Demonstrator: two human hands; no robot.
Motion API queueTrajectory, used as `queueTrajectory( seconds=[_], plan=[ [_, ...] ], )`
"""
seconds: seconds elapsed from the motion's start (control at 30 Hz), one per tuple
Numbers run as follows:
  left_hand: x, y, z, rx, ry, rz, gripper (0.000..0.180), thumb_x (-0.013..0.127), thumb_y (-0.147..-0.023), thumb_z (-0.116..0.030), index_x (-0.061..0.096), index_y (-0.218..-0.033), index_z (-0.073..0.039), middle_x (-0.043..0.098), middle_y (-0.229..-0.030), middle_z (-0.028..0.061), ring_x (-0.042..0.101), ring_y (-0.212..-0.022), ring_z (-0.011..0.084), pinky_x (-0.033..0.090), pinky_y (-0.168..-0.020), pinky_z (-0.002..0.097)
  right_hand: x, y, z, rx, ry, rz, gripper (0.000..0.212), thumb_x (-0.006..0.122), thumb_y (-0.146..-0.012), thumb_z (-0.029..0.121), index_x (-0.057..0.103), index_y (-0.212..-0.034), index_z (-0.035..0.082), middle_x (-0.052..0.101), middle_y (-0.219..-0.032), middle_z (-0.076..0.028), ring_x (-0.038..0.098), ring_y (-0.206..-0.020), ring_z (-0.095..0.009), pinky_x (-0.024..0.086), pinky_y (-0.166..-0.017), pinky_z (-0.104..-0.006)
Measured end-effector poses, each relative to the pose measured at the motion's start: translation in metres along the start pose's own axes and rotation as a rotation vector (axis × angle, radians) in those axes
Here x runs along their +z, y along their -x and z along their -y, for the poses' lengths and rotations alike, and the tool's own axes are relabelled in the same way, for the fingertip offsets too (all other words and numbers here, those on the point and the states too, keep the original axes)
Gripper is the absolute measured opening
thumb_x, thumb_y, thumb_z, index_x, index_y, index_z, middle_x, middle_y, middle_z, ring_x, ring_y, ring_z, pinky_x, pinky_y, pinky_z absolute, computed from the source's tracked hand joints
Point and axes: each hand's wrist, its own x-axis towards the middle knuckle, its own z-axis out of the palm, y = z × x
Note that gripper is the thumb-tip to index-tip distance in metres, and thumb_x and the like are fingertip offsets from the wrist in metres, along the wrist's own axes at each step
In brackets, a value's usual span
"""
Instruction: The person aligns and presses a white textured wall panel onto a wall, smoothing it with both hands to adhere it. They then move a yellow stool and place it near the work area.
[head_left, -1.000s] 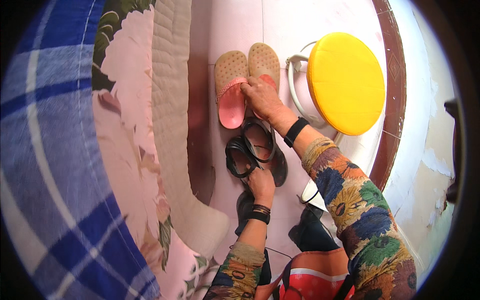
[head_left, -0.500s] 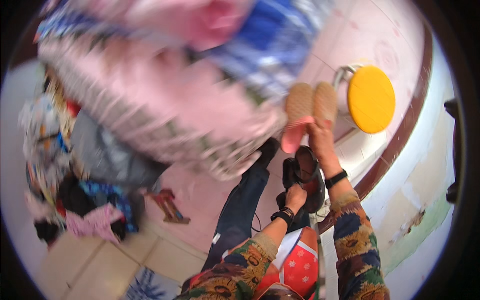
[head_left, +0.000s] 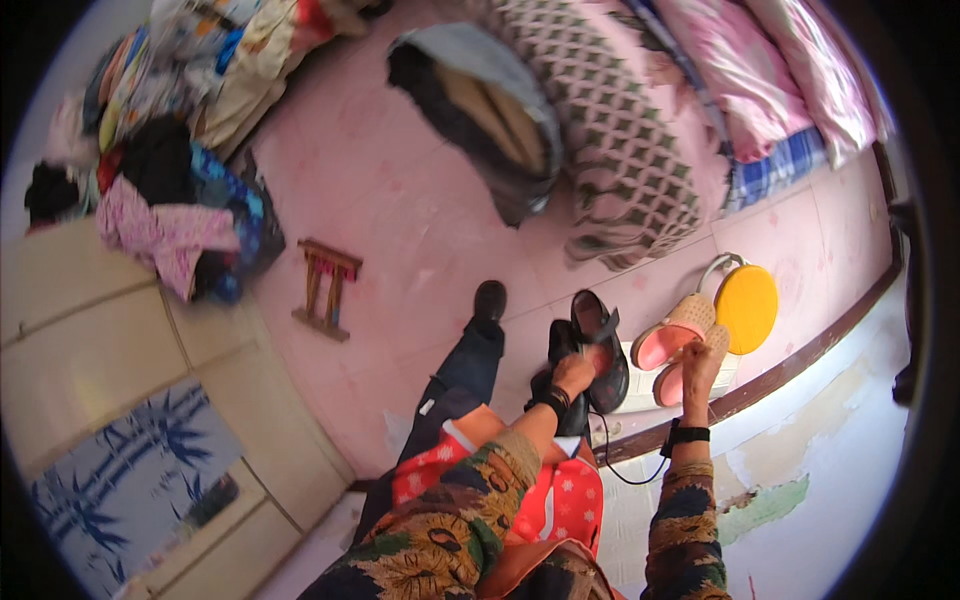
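Observation:
My left hand is closed on a pair of black strap shoes, held just in front of my lap. One of the shoes partly hides behind the other and my fingers. To the right, my right hand grips a pair of tan clogs with pink insides, its fingers wrapped at the nearer clog. Those clogs sit beside a round yellow seat with a pale metal frame. Both hands are apart, with a white rack or crate partly showing between and behind the footwear.
A small wooden stool stands on the pink tiled floor. Clothes and bags are heaped at the left, near a bamboo-patterned mat. A grey open bag lies beside the patterned bed cover. A peeling wall bounds the right.
The view has turned, so the bed now lies at upper right. The clogs have come lower and tilted, showing their pink insides. Both hands keep their grip.

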Motion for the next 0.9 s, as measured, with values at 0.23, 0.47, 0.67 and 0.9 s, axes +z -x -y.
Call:
queueTrajectory(
  seconds=[0.23, 0.47, 0.67, 0.9],
  plan=[
    [-0.078, 0.032, 0.072, -0.136, 0.211, -0.168, 0.042, 0.056, -0.086, -0.029, 0.069, -0.097, 0.009, 0.064, -0.103, 0.0358, 0.062, -0.104, 0.0497, 0.05, -0.094, 0.0503, 0.003, 0.068, 0.103, 0.045, -0.219, 0.084, 0.017, 0.067, -0.082, 0.014, 0.074, -0.087, 0.0, 0.068, -0.076, -0.023, 0.07, -0.07, -0.031, 0.053, -0.068, -0.0396],
    [-0.156, 0.063, 0.191, -0.004, 0.142, -0.232, 0.03, 0.055, -0.079, -0.021, 0.072, -0.077, 0.003, 0.067, -0.086, 0.0306, 0.066, -0.091, 0.0453, 0.052, -0.086, 0.0512, 0.017, 0.11, 0.225, -0.048, -0.246, 0.178, 0.019, 0.066, -0.084, 0.019, 0.075, -0.088, 0.003, 0.068, -0.076, -0.022, 0.071, -0.071, -0.03, 0.053, -0.067, -0.0381],
    [-0.219, 0.103, 0.28, -0.207, 0.702, -0.471, 0.036, 0.057, -0.074, -0.027, 0.07, -0.082, 0.005, 0.066, -0.091, 0.0308, 0.064, -0.097, 0.0456, 0.05, -0.088, 0.0505, 0.019, 0.139, 0.333, -0.338, -0.215, 0.199, 0.02, 0.067, -0.082, 0.021, 0.075, -0.087, 0.004, 0.071, -0.076, -0.016, 0.071, -0.07, -0.027, 0.054, -0.066, -0.0364],
    [-0.254, 0.165, 0.375, -0.359, 1.314, -0.777, 0.028, 0.063, -0.076, -0.018, 0.065, -0.084, 0.009, 0.063, -0.079, 0.0201, 0.063, -0.076, 0.0341, 0.047, -0.066, 0.0425, 0.029, 0.167, 0.439, -0.574, -0.282, 0.362, 0.016, 0.067, -0.08, 0.017, 0.075, -0.086, 0.004, 0.069, -0.072, -0.018, 0.07, -0.064, -0.027, 0.053, -0.06, -0.0354]
  ],
)
